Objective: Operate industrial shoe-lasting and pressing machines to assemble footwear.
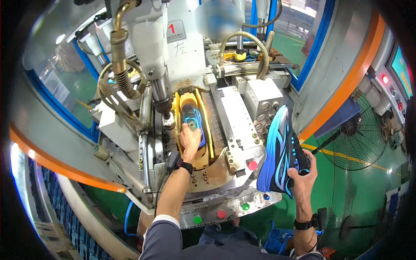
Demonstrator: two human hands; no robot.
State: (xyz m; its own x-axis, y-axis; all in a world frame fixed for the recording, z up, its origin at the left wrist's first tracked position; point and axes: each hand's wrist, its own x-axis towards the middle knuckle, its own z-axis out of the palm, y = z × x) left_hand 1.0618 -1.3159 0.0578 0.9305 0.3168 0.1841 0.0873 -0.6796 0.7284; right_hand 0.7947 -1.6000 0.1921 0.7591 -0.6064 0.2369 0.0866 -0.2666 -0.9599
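Note:
A blue and black sneaker [191,113] lies in a yellow cradle [206,113] in the middle of a machine, its toe pointing away from me. My left hand [189,139] reaches over the cradle and grips this sneaker around its collar, fingers bent; their tips are partly hidden. Off to the right of the machine, a second sneaker [277,158], blue fading to light at the toe with a black upper, is held up toe-first by my right hand [304,175]. The thumb and fingers of that hand close round its black heel and collar.
Above the cradle's left side hangs a metal press cylinder [161,89] with hoses. A white block [236,110] flanks the right. Coloured push buttons [221,214] line the front panel. A floor fan [350,134] and control panel [396,82] stand at right, beyond an orange frame edge [342,93].

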